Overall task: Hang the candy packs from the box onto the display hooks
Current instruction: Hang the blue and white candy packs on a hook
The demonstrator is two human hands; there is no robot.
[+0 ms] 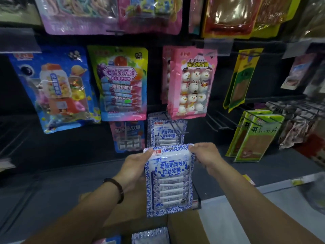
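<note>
**One blue-and-white pack in hand, just short of its hook**

Head view: the flat blue-and-white plastic candy pack (168,180) is held upright directly below the hanging stack of matching blue-and-white packs (163,134). The left hand (135,166) is curled round its upper left edge with the thumb on the front, and the right hand (205,155) pinches its upper right corner. The pack's top slot is not yet on the thin dark wire hook (177,126) that sticks out of that stack. I judge the job partly done: several packs already hang, and this one needs lifting and threading. Well below the stack, the brown cardboard box (182,226) shows at least one more patterned pack (151,235). How many are left I cannot tell.
</note>
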